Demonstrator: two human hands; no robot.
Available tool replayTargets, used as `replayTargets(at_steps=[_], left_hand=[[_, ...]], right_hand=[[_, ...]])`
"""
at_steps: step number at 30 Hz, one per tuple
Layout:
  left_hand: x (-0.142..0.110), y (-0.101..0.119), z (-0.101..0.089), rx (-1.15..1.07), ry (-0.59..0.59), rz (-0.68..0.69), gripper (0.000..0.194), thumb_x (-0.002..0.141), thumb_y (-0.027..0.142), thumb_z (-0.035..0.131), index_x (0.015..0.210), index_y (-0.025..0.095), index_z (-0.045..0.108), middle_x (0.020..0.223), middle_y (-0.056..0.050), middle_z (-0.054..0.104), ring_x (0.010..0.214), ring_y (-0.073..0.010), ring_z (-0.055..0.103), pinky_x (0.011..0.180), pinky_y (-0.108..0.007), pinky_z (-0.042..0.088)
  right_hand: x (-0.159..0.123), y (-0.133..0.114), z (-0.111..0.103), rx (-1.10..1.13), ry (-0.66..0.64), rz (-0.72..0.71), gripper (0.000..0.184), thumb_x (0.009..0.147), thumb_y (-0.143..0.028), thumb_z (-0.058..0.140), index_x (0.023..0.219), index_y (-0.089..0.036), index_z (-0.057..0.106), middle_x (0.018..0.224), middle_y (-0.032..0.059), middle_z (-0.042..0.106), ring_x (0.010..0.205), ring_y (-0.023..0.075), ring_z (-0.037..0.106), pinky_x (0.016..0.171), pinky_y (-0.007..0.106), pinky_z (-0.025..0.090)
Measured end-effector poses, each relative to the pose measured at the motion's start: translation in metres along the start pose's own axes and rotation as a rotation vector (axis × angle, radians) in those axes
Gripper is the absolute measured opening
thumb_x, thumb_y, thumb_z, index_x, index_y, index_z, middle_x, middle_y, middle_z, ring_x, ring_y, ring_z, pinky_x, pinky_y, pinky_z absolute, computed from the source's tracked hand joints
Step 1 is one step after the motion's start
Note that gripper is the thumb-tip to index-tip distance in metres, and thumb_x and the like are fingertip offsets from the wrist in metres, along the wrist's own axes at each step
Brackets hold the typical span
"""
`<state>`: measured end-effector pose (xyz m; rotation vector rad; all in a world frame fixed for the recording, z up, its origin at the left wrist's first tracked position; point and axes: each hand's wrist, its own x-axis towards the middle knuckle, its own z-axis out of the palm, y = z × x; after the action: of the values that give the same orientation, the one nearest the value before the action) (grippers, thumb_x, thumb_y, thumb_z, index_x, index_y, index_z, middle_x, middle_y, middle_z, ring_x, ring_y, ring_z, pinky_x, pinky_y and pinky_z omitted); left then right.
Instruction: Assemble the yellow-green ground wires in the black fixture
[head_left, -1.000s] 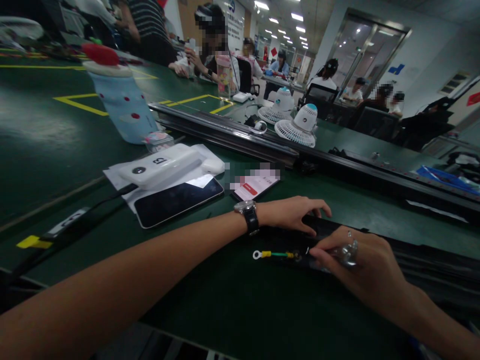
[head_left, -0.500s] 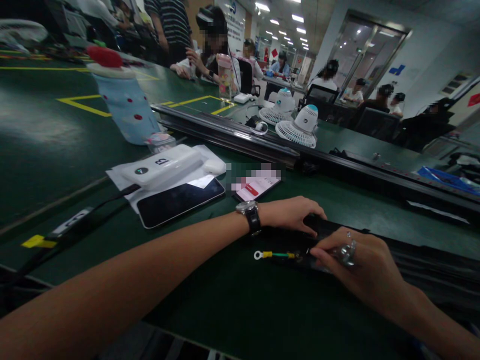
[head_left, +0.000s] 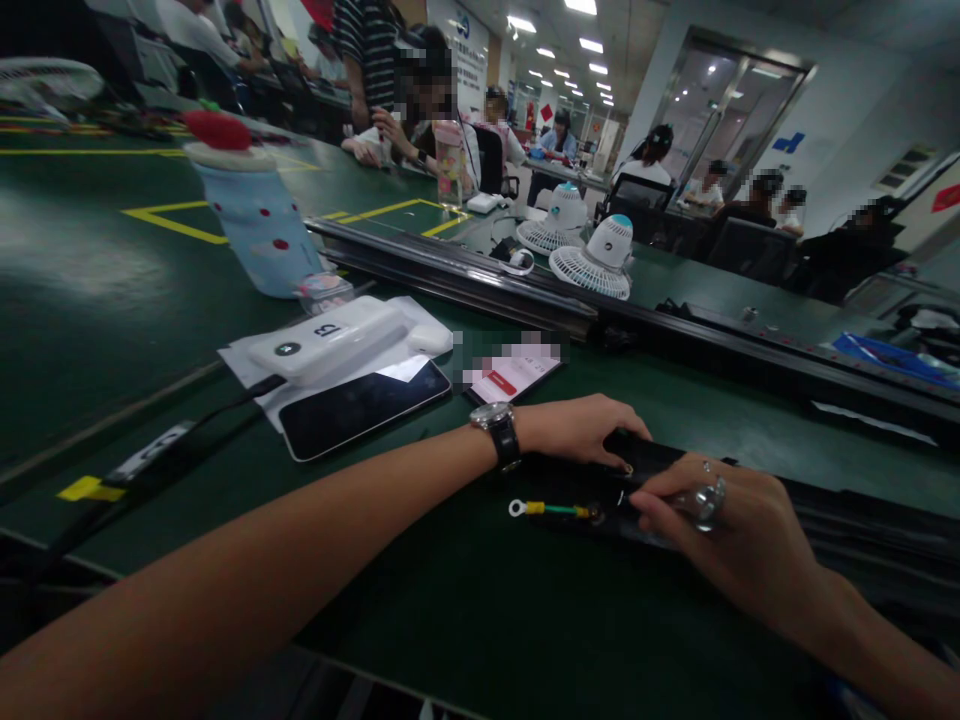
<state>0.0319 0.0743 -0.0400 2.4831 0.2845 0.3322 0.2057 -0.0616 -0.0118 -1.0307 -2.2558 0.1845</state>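
A long black bar (head_left: 784, 490), seemingly a metal profile, lies across the right of the green table under my hands. My left hand (head_left: 581, 430) is curved over the bar's near-left end, thumb and fingers gripping it. A short green-and-yellow wire with a ring terminal (head_left: 555, 510) sticks out to the left from that end. Just right of the wire, my right hand (head_left: 720, 510) is pinched closed over the bar. A small bright metal tip shows at its fingertips, and what it holds is mostly hidden. Shiny metal or clear material shows around its fingers.
Left of my hands lie a dark phone (head_left: 367, 410), a white power bank (head_left: 326, 340) with a cable, and a lit phone (head_left: 517, 370). A blue cup (head_left: 259, 225) stands behind. Black rails (head_left: 465, 270) and two white fans (head_left: 596, 258) are farther back; people sit beyond.
My right hand has shifted slightly right, and a little more of the bar shows by its fingertips. My left hand stays on the bar. The view has tilted slightly.
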Motion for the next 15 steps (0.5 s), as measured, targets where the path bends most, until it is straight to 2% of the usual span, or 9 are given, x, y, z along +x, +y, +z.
replayTargets(at_steps=[6,12,15], left_hand=[[0.0007,0.0018,-0.0005,-0.006,0.002,-0.028,0.041,0.083,0.026,0.071,0.123,0.018,0.061,0.118,-0.007,0.065,0.107,-0.0198,0.060,0.094,-0.033,0.044],[0.0010,0.0023,-0.0001,0.006,0.005,-0.027,0.040,0.082,0.019,0.071,0.121,0.020,0.061,0.116,-0.006,0.065,0.106,-0.0189,0.060,0.093,-0.032,0.044],[-0.0010,0.0028,-0.0034,-0.010,-0.024,-0.028,0.041,0.084,0.019,0.069,0.124,0.021,0.060,0.119,-0.006,0.064,0.108,-0.0189,0.059,0.095,-0.033,0.044]], right_hand=[[0.0011,-0.0068,0.0047,0.099,-0.043,-0.010,0.007,0.092,-0.018,0.064,0.087,-0.023,0.065,0.075,-0.0036,0.071,0.066,0.0116,0.066,0.063,0.025,0.050],[0.0012,0.0005,0.0038,-0.020,-0.007,0.021,0.011,0.093,-0.022,0.063,0.082,-0.022,0.066,0.069,-0.0018,0.070,0.059,0.0131,0.064,0.057,0.026,0.048],[0.0015,-0.0007,0.0025,0.016,-0.018,0.029,0.010,0.092,-0.021,0.064,0.082,-0.022,0.066,0.070,-0.0028,0.070,0.061,0.0127,0.064,0.058,0.026,0.048]])
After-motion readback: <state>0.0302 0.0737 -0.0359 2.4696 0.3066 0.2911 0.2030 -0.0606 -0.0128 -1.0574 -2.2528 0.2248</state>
